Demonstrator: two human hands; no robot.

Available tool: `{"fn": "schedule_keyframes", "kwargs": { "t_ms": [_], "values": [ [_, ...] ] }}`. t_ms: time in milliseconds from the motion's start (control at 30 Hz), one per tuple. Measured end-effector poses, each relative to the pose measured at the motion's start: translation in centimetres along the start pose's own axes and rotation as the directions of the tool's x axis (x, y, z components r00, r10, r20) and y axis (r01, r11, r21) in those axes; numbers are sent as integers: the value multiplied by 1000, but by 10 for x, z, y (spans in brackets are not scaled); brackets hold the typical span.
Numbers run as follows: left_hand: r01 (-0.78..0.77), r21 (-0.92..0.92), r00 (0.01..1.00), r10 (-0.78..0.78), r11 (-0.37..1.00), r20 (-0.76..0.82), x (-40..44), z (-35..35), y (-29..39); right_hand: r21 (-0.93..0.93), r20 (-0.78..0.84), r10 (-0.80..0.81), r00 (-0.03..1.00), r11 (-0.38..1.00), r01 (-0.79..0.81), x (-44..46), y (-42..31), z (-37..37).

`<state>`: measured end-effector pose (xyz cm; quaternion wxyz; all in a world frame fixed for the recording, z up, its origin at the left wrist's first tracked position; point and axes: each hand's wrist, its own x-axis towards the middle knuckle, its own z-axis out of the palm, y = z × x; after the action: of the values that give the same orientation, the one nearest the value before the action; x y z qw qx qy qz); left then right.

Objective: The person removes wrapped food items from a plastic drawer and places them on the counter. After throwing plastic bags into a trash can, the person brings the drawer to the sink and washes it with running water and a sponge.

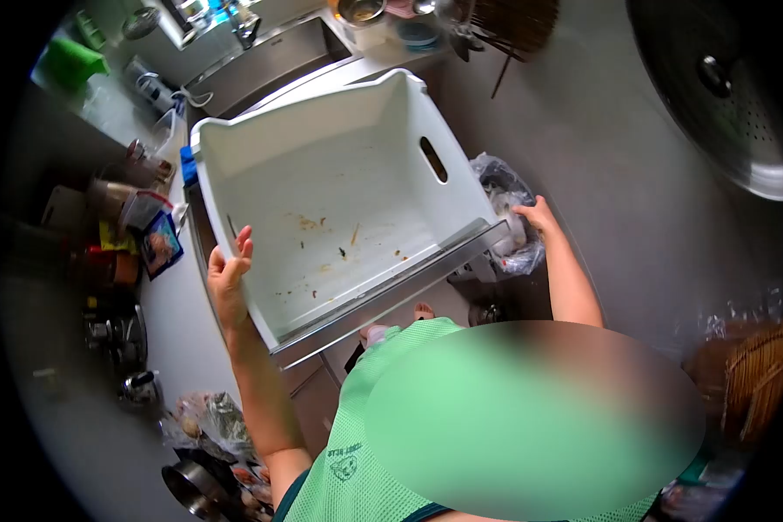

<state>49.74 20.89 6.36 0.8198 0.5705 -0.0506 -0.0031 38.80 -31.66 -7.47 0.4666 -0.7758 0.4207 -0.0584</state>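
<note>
I find the drawer [322,200] open side up, ahead of and between my two grips, at the corner by the sink [261,74] and the tabletop [170,313]. What bears its weight I cannot confirm.

Left grip [228,283]: closed over the drawer's left wall near the front corner, some digits inside, one finger raised. Right grip [538,216]: partly spread, beyond the drawer's right front corner, at the lined bin [522,252]. Whether it pinches the liner or anything else, I cannot tell.

Condition: brown residue [342,253] and crumbs lie scattered over the drawer floor, mostly in the half nearer the grips.

Method, in my judgement: the left grip should stay firm and low on the wall, since one-sided support invites twisting. The drawer should remain level so that loose bits do not slide out over the front. The right grip should clear the corner without knocking it.

Orientation: the clear front strip [384,289] faces the green shirt [348,435]; the back wall faces the sink. The long axis, only slightly the longer, appears to run from the left grip's side towards the right grip, slanting away. The slot [433,159] is in the right wall.
</note>
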Motion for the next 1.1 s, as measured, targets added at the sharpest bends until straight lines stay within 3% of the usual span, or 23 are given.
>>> {"fn": "schedule_keyframes", "kwargs": {
  "t_ms": [33, 67, 133, 167, 200, 233, 300, 367, 400, 433, 500, 667, 833, 1100],
  "values": [
    [-28, 41, 1000, 28, 999, 8, -2, -4, -1, -154, -124, -111, 986, 984, 92, 16, 6, 14],
    [-15, 71, 1000, 16, 997, -11, -4, -1, 3, 35, -128, -138, 982, 989, 144, 23, 3, 16],
    [-17, 97, 998, 23, 995, -53, -9, 9, 6, 380, 223, -48, 974, 924, -42, -27, -60, 10],
    [-28, 84, 997, 34, 996, -65, -10, 11, 4, 464, 461, -61, 885, 867, -183, -14, -62, 15],
    [-23, 62, 995, 28, 998, -93, -11, 15, 4, 494, 660, -164, 733, 830, -259, -17, -77, 18],
    [-18, 33, 993, 22, 999, -119, -11, 18, 4, 578, 731, -334, 595, 767, -280, -24, -93, 27],
    [4, 39, 978, 5, 999, -211, -8, 16, -11, 556, 730, -363, 579, 809, -194, -54, -135, 48],
    [-14, -14, 975, 10, 1000, -221, -12, 14, -19, 516, 704, -364, 610, 853, -86, -28, -127, 57],
    [-4, -31, 970, -3, 1000, -242, -15, 15, -20, 448, 749, -323, 578, 890, -83, -26, -137, 56],
    [1, -49, 966, -13, 999, -257, -16, 18, -17, 450, 691, -411, 595, 888, 92, -28, -138, 60],
    [16, -135, 949, -57, 991, -310, -13, 7, -17, 428, 704, -437, 560, 890, 156, -28, -154, 74],
    [18, -75, 948, -41, 997, -315, 20, -31, -21, 444, 675, -472, 567, 874, 199, -35, -192, 88],
    [-15, -266, 972, -49, 964, -231, 77, -59, -1, 525, 643, -494, 586, 841, 132, -39, -247, 108],
    [-2, -327, 994, -35, 945, -106, 192, -88, 41, 518, 568, -503, 651, 833, 192, -19, -323, 139]
  ]
}}
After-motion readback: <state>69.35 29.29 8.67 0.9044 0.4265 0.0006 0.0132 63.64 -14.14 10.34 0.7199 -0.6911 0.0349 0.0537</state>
